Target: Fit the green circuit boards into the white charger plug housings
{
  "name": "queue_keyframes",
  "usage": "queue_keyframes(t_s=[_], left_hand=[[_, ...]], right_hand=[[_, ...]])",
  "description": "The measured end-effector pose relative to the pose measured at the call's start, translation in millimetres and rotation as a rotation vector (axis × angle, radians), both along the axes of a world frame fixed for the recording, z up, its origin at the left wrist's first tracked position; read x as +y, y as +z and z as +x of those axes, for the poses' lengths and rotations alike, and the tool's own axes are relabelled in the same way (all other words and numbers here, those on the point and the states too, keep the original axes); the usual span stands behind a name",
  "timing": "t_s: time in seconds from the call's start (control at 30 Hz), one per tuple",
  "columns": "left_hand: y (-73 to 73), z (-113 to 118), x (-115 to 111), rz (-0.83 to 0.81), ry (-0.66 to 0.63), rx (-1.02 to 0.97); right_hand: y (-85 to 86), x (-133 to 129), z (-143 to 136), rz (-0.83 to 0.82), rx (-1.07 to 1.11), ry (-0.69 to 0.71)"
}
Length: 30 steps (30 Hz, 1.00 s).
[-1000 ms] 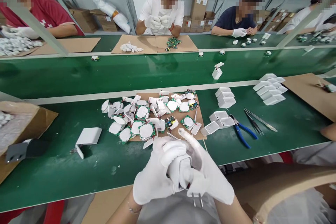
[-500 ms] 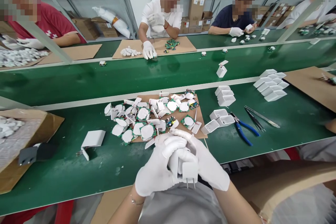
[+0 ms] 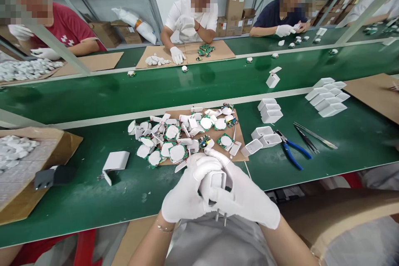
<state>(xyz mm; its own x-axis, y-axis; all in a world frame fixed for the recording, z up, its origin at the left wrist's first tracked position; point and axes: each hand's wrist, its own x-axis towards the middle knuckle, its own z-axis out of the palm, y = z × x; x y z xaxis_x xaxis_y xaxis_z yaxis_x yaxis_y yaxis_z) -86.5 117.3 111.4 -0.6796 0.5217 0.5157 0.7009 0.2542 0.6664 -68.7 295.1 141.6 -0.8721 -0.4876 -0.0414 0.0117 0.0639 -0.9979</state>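
Observation:
Both gloved hands are together at the front edge of the bench, around a white charger housing (image 3: 220,178). My left hand (image 3: 183,197) wraps the housing from the left, fingers curled over its top. My right hand (image 3: 254,197) closes on it from the right, a finger or thumb lying across the pronged end piece. Two metal prongs (image 3: 221,218) stick out below; most of the end piece is hidden by the glove. Just beyond lies a pile of circuit boards with white pads (image 3: 177,152) on a cardboard sheet (image 3: 215,143).
White housings (image 3: 270,139) stand right of the pile, beside blue-handled pliers (image 3: 291,151) and tweezers (image 3: 307,139). On the left are a white charger (image 3: 116,161), a black plug (image 3: 54,176) and a cardboard box (image 3: 70,143). Co-workers sit across the green belt (image 3: 149,91).
The end piece has tilted under my right hand and is now mostly covered. On the belt, boards and the housing have shifted right; another board lies near the opposite co-worker's glove.

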Motion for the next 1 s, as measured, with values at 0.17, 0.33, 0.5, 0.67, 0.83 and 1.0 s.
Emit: queue_keyframes(t_s=[0.17,0.33,0.5,0.67,0.83,1.0], left_hand=[[-3.1,-1,3,0.099,-0.009,-0.035],[-1.8,-1,2,0.065,-0.026,-0.014],[-1.5,-2,0,0.022,-0.055,0.025],[-6.3,-3,0,0.12,-0.068,-0.083],[-6.5,-6,-1,0.248,-0.223,-0.3],[-1.8,-5,-2,0.296,-0.298,-0.453]], right_hand=[[-5.8,-7,6,-0.008,0.025,-0.097],[-4.3,-1,4,0.015,-0.056,-0.044],[11.8,-1,2,0.275,-0.016,-0.015],[9.0,-4,0,0.269,0.012,-0.06],[-2.3,8,-2,0.075,0.363,-0.15],[3.1,9,-6,0.292,0.929,0.013]])
